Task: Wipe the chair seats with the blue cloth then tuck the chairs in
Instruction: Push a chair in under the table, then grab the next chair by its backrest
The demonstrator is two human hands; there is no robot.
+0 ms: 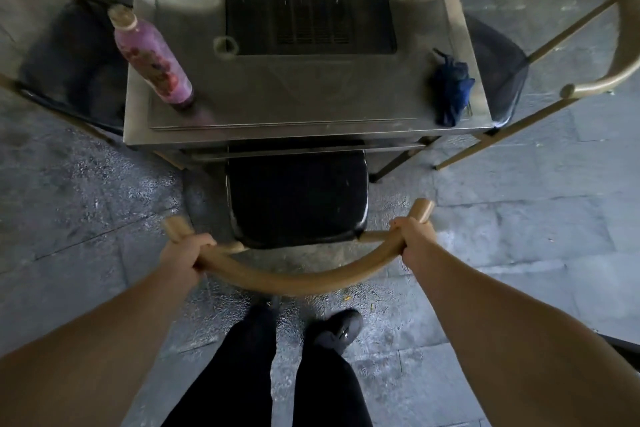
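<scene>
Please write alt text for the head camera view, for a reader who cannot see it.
Both hands, left hand and right hand, grip the curved wooden backrest of a black-seated chair partly under a metal table. On the table stand a pink bottle and a bunched blue cloth; more chairs sit on either side.

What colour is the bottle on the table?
Pink-purple with a floral print, bottle, in the head view.

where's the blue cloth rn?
In the head view, the blue cloth lies bunched on the table's near right corner, beside the right-hand chair and across from the pink bottle; neither hand holds it.
</scene>
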